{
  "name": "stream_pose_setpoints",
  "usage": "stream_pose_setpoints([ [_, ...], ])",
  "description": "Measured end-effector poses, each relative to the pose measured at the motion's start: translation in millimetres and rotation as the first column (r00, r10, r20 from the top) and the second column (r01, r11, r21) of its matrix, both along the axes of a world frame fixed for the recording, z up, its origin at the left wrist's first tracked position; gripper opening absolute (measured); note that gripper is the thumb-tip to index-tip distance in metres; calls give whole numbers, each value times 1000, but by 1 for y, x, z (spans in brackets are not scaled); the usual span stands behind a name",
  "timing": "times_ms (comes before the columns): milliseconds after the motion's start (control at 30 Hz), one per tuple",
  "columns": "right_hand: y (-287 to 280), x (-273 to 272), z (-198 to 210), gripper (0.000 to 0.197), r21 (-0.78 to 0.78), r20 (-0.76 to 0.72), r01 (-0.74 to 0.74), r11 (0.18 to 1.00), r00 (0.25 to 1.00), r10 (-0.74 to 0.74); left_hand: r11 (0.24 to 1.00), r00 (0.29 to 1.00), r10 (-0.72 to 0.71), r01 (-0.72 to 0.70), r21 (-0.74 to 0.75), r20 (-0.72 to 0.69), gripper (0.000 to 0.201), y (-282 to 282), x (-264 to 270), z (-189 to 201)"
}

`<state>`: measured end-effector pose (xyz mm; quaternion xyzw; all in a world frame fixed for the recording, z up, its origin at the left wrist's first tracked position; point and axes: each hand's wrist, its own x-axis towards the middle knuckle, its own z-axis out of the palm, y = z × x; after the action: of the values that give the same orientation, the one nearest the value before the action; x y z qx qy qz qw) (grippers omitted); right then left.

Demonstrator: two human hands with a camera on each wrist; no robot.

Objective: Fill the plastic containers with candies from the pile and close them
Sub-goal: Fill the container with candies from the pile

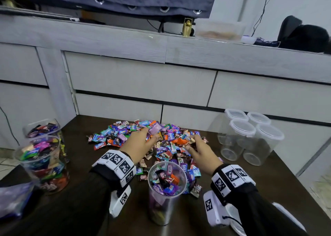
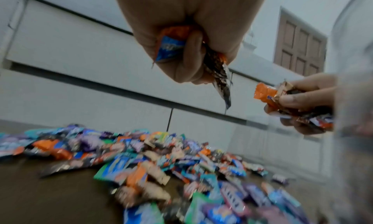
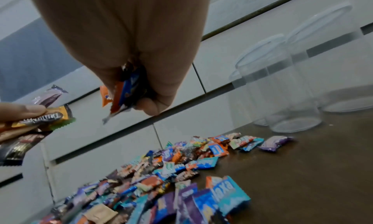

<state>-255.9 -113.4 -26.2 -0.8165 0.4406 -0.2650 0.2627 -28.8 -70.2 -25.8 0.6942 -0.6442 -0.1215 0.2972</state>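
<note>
Left hand (image 1: pixel 138 142) and right hand (image 1: pixel 200 150) each hold a fistful of wrapped candies, fingers curled tight, above the multicoloured pile of wrapped candies (image 1: pixel 152 142) at the dark brown table's (image 1: pixel 250 178) far edge. An open, part-filled clear plastic cylinder container (image 1: pixel 166 187) stands near the front edge; four lidded empty clear containers (image 1: pixel 250 137) stand at the far right corner.

Head view looks down; wrist views, close, share the candy pile (image 1: pixel 154 142).
</note>
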Motion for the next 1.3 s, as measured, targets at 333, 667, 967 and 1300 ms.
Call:
stream_pose_setpoints([
  [333,43,0,49,10,-27,60,-54,998,997,56,970,978,-206,200,-138,-30,34,60,-38,56],
  [667,59,-6,54,10,-31,1,-45,999,999,45,942,853,-331,274,193,404,32,75,-41,45],
  [967,60,-4,53,14,-28,-22,-41,999,999,41,929,747,-367,322,180,554,40,69,-52,41],
  [1300,61,0,47,17,-24,5,-50,998,999,50,934,752,-315,354,49,579,45,68,-61,24],
])
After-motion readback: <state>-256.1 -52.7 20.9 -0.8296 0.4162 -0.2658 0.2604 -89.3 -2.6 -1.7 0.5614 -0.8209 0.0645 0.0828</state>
